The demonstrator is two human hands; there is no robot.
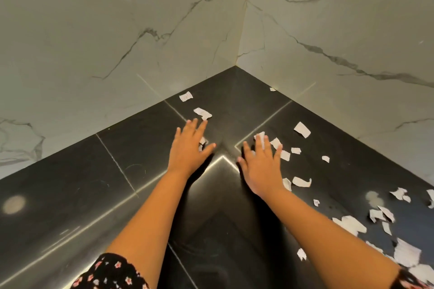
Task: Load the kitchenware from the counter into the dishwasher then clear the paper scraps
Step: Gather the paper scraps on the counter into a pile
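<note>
Plainly, both hands reach toward the far corner of the black counter [145, 143], palms down, fingers straight and spread, gripping nothing. The left hand [190, 145] and right hand [260, 164] lie side by side, a little apart; whether the palms press the surface cannot be told. White paper scraps [302, 129] litter the counter, mostly right of the right hand and thickest at the near right. A curled scrap [202, 113] sits right at the left fingertips, and small bits show under the fingers of each hand. Marble walls [117, 30] meet behind the corner.
</note>
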